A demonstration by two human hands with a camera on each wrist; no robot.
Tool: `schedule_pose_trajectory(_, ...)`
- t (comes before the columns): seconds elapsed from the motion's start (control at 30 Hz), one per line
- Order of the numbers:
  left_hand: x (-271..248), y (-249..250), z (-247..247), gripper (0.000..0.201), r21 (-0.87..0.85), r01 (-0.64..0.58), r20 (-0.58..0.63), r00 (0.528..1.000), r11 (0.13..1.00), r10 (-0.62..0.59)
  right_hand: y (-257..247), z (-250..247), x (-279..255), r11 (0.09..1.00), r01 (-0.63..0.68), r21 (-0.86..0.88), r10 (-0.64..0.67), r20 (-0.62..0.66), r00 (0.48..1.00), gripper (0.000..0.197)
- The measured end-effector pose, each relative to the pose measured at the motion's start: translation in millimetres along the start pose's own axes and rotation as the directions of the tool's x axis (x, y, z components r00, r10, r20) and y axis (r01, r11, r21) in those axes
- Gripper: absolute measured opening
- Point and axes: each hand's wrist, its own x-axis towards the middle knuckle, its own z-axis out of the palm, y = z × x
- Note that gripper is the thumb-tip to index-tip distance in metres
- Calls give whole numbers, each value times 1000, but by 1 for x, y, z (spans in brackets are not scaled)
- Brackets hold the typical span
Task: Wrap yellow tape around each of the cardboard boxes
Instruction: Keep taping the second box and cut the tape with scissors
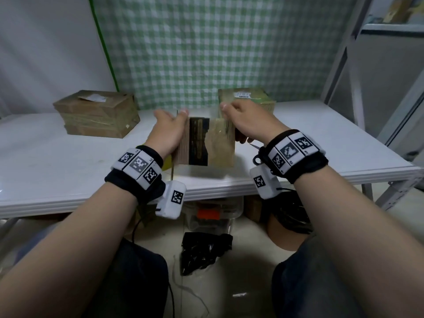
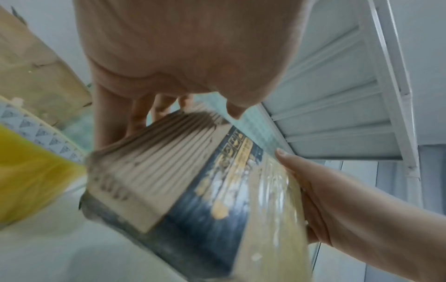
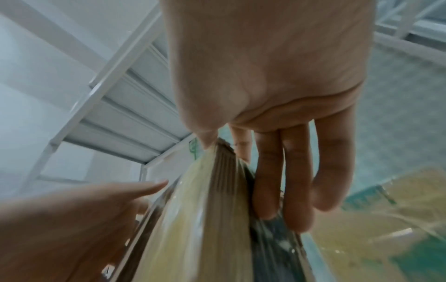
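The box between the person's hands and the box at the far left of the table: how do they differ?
The held box is up off the table, gripped at its sides by the left hand and right hand; the far-left box lies flat, untouched. The held box has a dark printed panel; the far-left box is plain brown with a white label. Both are cardboard with yellowish tape on them.

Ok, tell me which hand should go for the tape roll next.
Left, probably. The yellow tape roll lies just beside the left hand, on its side of the held box. The right hand grips the opposite edge and could steady the box.
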Motion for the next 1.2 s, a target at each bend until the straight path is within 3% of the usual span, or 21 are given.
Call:
schedule_pose_trajectory(0.17,-1,-9,0,57,-20,-2,-22,1000,1000,2,1,3,-13,994,-29,-105,37,79,996,41)
schedule_pose_trajectory(0.37,-5,-18,4,95,158,33,71,996,987,-45,-1,5,-15,985,-105,-140,132,197,971,45)
schedule_pose_trajectory(0.43,-4,-18,6,100,194,28,81,996,981,-44,-3,3,-16,971,-105,-213,140,156,978,44)
schedule_pose_trajectory(0.5,-3,-17,7,91,202,20,97,994,979,-40,-5,7,-14,960,-44,-276,65,66,996,50)
schedule_pose_trajectory(0.57,-1,-18,10,80,183,25,111,993,983,-46,-9,19,-15,955,11,-297,11,73,997,64)
schedule_pose_trajectory(0.67,3,-20,13,77,172,35,105,993,985,-54,-6,42,-13,938,-10,-346,69,158,985,80)
schedule_pose_trajectory(0.77,5,-20,16,65,152,38,98,994,988,-53,2,51,0,963,-107,-246,145,143,979,87)
schedule_pose_trajectory(0.9,6,-18,19,42,139,33,100,994,990,-47,9,45,16,983,-108,-149,133,175,975,71)
schedule_pose_trajectory(1.07,6,-18,19,62,126,36,100,994,991,-49,9,38,30,963,-156,-219,211,255,944,72)
schedule_pose_trajectory(1.2,9,-20,19,59,129,36,96,994,991,-48,6,33,38,963,-192,-191,241,283,928,60)
